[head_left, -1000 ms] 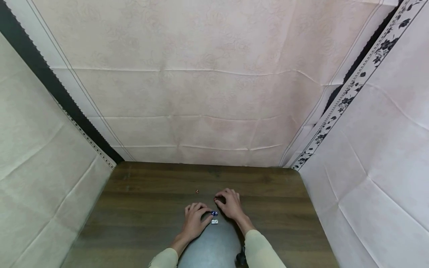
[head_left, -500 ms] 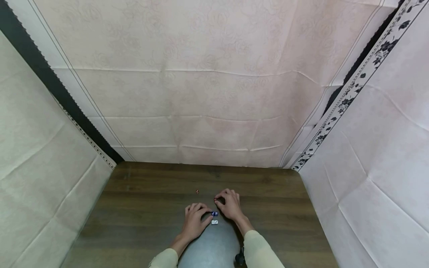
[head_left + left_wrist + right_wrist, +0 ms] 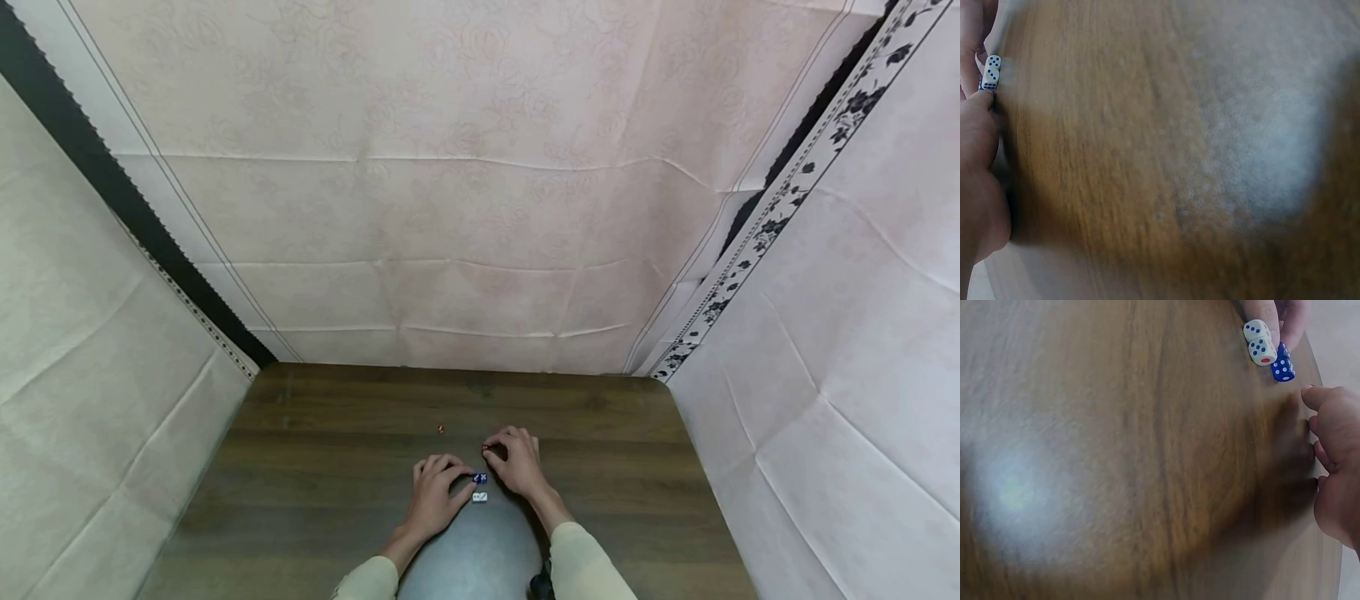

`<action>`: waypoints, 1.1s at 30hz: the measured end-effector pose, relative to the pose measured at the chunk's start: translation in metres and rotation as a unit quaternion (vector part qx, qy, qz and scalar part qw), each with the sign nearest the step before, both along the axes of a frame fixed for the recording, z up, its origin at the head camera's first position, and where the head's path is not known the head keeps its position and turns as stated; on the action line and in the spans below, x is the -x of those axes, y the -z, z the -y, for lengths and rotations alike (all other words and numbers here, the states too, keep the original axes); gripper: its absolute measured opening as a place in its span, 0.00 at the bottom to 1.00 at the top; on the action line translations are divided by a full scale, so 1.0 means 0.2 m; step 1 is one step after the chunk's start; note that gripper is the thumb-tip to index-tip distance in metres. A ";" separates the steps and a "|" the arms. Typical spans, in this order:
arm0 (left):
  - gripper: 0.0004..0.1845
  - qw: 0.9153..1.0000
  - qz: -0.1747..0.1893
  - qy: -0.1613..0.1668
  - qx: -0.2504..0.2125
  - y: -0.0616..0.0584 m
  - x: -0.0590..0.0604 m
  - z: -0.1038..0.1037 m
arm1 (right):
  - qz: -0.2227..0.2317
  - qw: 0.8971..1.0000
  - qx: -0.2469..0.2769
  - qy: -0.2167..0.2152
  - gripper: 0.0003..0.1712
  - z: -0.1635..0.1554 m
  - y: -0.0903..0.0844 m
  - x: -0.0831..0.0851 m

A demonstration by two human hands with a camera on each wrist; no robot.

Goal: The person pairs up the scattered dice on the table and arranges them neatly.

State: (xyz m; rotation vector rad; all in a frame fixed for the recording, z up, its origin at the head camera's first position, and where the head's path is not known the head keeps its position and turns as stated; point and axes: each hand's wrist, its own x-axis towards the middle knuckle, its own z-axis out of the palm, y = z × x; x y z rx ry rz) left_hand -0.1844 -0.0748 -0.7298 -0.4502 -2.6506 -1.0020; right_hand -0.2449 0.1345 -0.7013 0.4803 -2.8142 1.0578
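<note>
My left hand [image 3: 437,493] pinches the left end of a side-by-side pair of blue dice [image 3: 481,478] between thumb and index finger. Just nearer to me lies a pair of white dice [image 3: 480,497], touching each other; the right wrist view shows these white dice [image 3: 1260,342] beside the blue dice [image 3: 1283,365]. My right hand [image 3: 517,461] holds a small red die [image 3: 484,448] between thumb and index fingertips, a little beyond the blue pair. That red die is hidden in both wrist views. Another red die [image 3: 441,429] lies farther off to the left.
The dice are on a brown wooden table [image 3: 322,467] with rounded far corners. Pale cloth [image 3: 465,217] hangs behind the table and along both sides. A dark object [image 3: 542,583] shows beside the right sleeve at the bottom of the head view.
My right hand has shifted very slightly right and toward me with the red die. The left hand, blue dice and white dice stay put.
</note>
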 end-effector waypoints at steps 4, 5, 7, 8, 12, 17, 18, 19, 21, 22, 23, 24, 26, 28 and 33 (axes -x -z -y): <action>0.09 1.000 -0.008 0.003 0.001 0.00 0.00 0.00 | -0.005 1.000 -0.002 -0.001 0.04 -0.01 0.00 -0.02; 0.09 1.000 -0.009 0.003 0.000 0.00 0.00 0.00 | -0.006 1.000 -0.002 -0.003 0.04 -0.01 0.01 -0.03; 0.09 1.000 -0.011 0.004 -0.001 0.00 0.00 0.00 | -0.008 1.000 0.002 -0.008 0.05 -0.02 0.01 -0.04; 0.09 1.000 -0.011 0.004 -0.002 0.00 0.00 0.01 | -0.008 1.000 0.002 -0.010 0.04 -0.02 0.01 -0.05; 0.09 1.000 -0.011 0.003 0.000 0.00 0.00 0.01 | -0.018 1.000 -0.004 -0.015 0.04 -0.01 0.02 -0.06; 0.09 1.000 -0.010 0.002 0.004 -0.01 0.00 0.00 | -0.018 1.000 -0.008 -0.011 0.03 -0.01 0.02 -0.08; 0.09 1.000 -0.009 0.001 0.004 -0.01 0.00 0.00 | -0.017 1.000 -0.008 -0.010 0.03 -0.01 0.02 -0.08; 0.09 1.000 -0.008 0.002 0.004 -0.01 0.00 0.00 | -0.016 1.000 -0.007 -0.008 0.04 -0.01 0.02 -0.08; 0.09 1.000 -0.007 0.002 0.005 -0.01 0.00 0.00 | -0.017 1.000 -0.006 -0.006 0.04 0.00 0.02 -0.09; 0.09 1.000 -0.008 0.002 0.006 0.00 0.00 0.00 | -0.017 1.000 -0.006 -0.005 0.04 0.00 0.02 -0.09; 0.09 1.000 -0.009 0.001 0.007 0.00 0.00 0.00 | -0.017 1.000 -0.006 -0.005 0.04 0.00 0.02 -0.09; 0.09 1.000 -0.009 0.001 0.009 0.00 0.00 0.00 | -0.017 1.000 -0.006 -0.004 0.04 0.00 0.02 -0.09; 0.09 1.000 -0.009 0.001 0.011 0.00 0.00 0.00 | -0.017 1.000 -0.007 -0.005 0.05 0.00 0.03 -0.09; 0.09 1.000 -0.008 0.001 0.012 0.00 0.00 0.00 | -0.021 1.000 -0.011 -0.006 0.05 -0.01 0.04 -0.09; 0.09 1.000 -0.005 0.000 0.011 -0.01 -0.01 0.00 | -0.026 1.000 -0.012 -0.003 0.05 -0.01 0.05 -0.10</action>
